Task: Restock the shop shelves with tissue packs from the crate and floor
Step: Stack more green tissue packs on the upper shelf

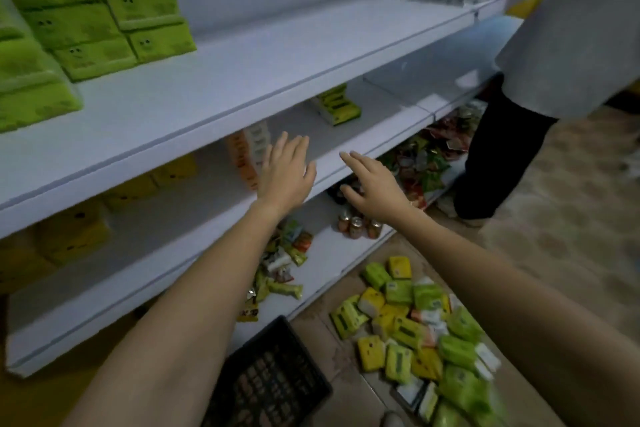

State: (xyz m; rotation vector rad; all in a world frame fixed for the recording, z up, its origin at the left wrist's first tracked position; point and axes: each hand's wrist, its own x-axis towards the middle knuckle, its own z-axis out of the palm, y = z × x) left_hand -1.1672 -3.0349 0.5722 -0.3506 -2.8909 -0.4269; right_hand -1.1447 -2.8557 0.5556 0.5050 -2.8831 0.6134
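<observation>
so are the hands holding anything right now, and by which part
Nothing is held. The left hand and the right hand are both empty, fingers spread, out in front of the middle shelf.

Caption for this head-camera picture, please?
Empty left hand and right hand reach toward the shelf; tissue packs heaped on floor beside crate.

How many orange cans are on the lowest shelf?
3, in a row just below the right hand: left can, middle can, right can. More may be hidden behind the hand.
</observation>
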